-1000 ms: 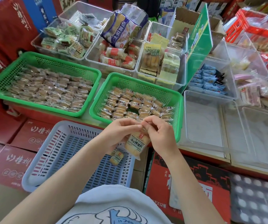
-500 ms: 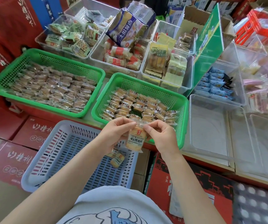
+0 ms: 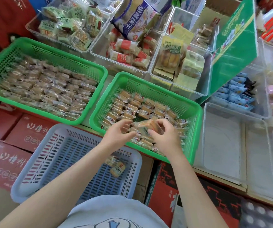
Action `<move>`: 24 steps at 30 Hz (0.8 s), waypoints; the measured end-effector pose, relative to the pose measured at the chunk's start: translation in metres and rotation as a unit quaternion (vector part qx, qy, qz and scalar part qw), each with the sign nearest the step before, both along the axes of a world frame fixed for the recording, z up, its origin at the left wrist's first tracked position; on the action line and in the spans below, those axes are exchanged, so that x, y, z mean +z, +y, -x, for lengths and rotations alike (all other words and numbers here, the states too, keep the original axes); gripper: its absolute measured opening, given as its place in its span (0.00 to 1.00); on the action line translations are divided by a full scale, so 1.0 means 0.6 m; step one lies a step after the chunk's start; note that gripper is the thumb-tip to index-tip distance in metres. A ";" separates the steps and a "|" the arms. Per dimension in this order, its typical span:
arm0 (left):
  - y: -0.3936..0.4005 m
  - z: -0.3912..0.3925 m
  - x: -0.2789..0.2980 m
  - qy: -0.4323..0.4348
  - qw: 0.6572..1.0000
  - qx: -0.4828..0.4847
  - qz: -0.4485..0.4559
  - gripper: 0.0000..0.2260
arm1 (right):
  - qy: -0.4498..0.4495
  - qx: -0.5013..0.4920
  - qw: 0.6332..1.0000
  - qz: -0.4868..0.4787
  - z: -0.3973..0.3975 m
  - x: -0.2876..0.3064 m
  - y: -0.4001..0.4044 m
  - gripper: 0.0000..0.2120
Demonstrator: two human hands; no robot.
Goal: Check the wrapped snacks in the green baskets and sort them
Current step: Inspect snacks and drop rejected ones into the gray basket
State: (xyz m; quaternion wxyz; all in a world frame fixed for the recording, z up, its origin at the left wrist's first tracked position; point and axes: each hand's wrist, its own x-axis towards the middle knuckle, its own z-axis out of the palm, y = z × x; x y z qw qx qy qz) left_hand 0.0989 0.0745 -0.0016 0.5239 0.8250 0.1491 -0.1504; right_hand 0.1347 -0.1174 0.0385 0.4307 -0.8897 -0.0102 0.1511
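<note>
While two green baskets (image 3: 103, 74) are sitting side by side full of wrapped snacks, a blue basket (image 3: 53, 155) is lying nearer, holding two packs (image 3: 117, 165); over the right green one, both hands are pinching one snack (image 3: 146, 125); left hand (image 3: 117, 137), right hand (image 3: 165, 139).

Wrapped snack (image 3: 146, 125) now lower, over green basket (image 3: 196, 112)
</note>
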 end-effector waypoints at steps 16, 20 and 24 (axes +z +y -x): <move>0.009 -0.052 -0.099 -0.022 0.896 -0.237 -0.374 0.36 | -0.176 0.145 0.955 0.192 -0.083 -0.134 0.044 0.14; 0.007 -0.060 -0.105 -0.020 0.895 -0.244 -0.373 0.34 | -0.197 0.160 0.943 0.215 -0.088 -0.146 0.044 0.14; 0.002 -0.070 -0.110 0.010 0.894 -0.243 -0.376 0.35 | -0.192 0.163 0.936 0.247 -0.090 -0.163 0.057 0.14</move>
